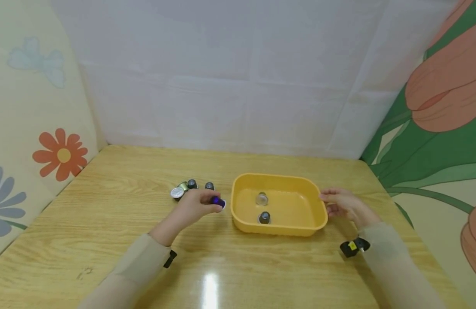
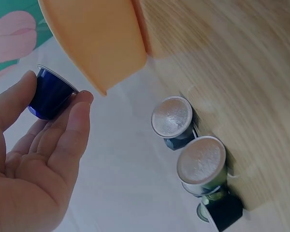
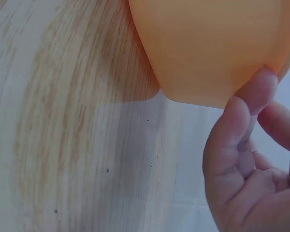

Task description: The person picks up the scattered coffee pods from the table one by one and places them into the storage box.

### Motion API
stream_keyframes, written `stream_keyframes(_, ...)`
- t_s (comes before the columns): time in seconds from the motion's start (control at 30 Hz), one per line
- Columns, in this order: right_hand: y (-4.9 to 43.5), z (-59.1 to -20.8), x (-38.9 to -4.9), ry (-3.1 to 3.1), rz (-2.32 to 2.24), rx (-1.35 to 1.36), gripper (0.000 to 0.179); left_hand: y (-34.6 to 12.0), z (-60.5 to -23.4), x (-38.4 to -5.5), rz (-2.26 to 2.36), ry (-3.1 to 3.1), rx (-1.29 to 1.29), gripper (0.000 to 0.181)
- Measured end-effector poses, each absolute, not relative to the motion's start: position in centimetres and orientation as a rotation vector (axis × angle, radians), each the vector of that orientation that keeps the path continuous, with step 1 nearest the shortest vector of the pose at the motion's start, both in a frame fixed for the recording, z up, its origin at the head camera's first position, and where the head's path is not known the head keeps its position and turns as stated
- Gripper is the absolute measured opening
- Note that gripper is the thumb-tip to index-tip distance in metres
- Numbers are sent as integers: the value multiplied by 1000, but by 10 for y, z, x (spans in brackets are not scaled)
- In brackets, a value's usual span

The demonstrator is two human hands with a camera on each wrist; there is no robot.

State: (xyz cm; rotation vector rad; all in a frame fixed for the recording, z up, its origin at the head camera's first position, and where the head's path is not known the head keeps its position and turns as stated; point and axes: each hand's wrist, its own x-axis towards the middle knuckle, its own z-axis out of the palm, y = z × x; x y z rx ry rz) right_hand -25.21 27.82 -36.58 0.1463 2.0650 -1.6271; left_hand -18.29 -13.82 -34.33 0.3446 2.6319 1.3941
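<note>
My left hand (image 1: 193,209) pinches a dark blue coffee capsule (image 2: 53,93) between thumb and fingertips, just left of the yellow plastic tub (image 1: 278,229). In the left wrist view the capsule's silver rim faces up toward the tub. My right hand (image 1: 346,205) grips the tub's right end at the rim, its fingertips on the outer wall in the right wrist view. Inside the tub are two capsules: one showing its pale lid (image 1: 262,199), and a dark capsule (image 1: 264,217) standing with its narrow end up.
Several more capsules lie in a loose group behind the left hand, among them a silver-lidded capsule (image 1: 177,193) and a dark capsule (image 1: 209,186). All stands on a wooden table (image 1: 106,214). A white sheet (image 1: 222,86) hangs behind, with painted walls at both sides.
</note>
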Motion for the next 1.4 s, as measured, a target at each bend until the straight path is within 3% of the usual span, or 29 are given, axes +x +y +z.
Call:
stream_keyframes(0.87,279,-366,-253,2050,-1644,134,17,-104,-338,-196,1387,2577,400,46)
stream_keyframes(1.4,280,-367,-253,2054,-1643,124,23,-92,-336,-201,1375,2546,400,45)
